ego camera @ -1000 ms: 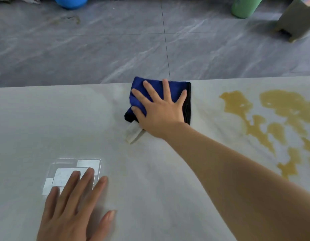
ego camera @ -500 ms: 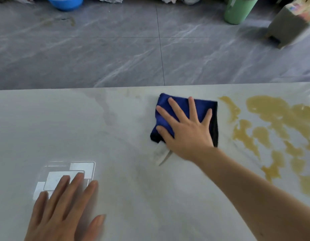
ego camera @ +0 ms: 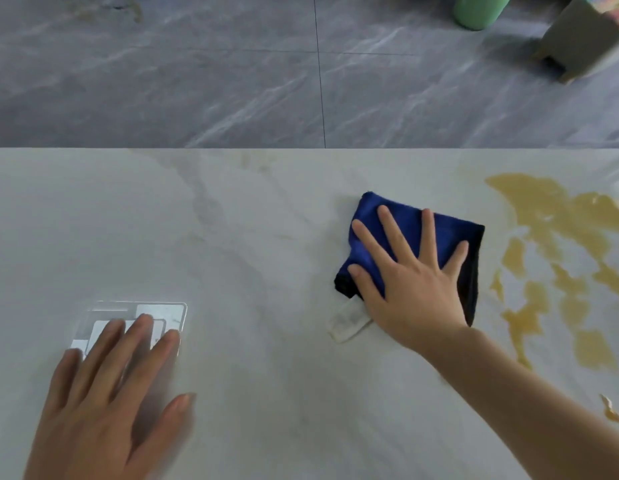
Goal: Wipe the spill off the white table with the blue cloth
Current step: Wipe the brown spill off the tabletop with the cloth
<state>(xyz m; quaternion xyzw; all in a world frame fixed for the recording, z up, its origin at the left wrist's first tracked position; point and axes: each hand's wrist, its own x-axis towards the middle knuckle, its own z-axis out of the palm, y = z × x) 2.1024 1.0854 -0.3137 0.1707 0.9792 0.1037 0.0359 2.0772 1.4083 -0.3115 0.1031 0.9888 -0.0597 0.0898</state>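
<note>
Pressing the folded blue cloth (ego camera: 415,237) flat with spread right hand (ego camera: 410,289), left hand (ego camera: 107,403) flat on table (ego camera: 266,393); mid-wipe, probably needing a rightward push into the yellow spill (ego camera: 557,244).

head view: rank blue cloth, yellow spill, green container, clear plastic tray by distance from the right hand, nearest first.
1. blue cloth: directly under the right hand, which presses flat on it.
2. yellow spill: on the table just to that hand's right.
3. clear plastic tray: far left on the table, under the left hand's fingertips.
4. green container: on the floor beyond the table, top right.
</note>
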